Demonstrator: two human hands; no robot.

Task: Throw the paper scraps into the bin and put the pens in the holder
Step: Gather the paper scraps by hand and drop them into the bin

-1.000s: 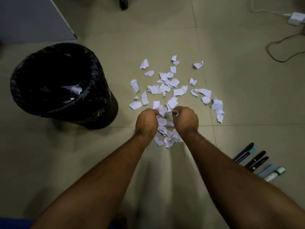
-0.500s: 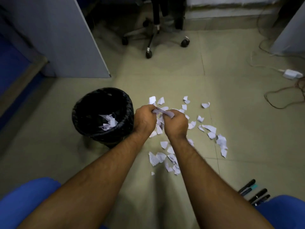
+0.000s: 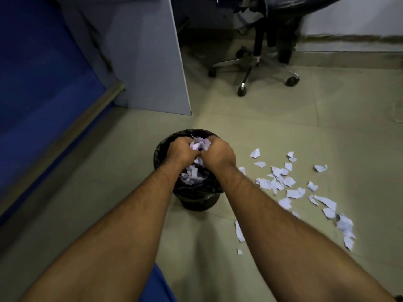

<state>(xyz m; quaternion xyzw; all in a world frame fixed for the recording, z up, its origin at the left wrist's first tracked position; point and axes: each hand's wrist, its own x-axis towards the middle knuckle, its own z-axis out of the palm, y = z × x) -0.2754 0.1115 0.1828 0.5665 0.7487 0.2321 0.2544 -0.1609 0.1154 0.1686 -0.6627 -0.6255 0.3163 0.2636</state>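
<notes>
A: How far along is the person?

B: Partway, by the look of it. The left hand (image 3: 180,150) and right hand (image 3: 218,152) are pressed together over the bin (image 3: 160,149), fingers curled round a bunch of paper scraps (image 3: 199,144) held between them, right above the opening.

A: What's in the bin?

B: It is lined with a black bag, and white scraps already lie inside (image 3: 192,176), below the wrists.

A: And what's left?

B: Plenty. Loose scraps on the floor (image 3: 287,182) are spread to the right of the bin, some just beside it, others well apart. So this handful still has to drop, and more trips seem needed.

A: The pens?

B: Neither pens nor holder show here, so that half can't be judged. An office chair (image 3: 257,62) stands beyond, near a grey partition (image 3: 150,62).
</notes>
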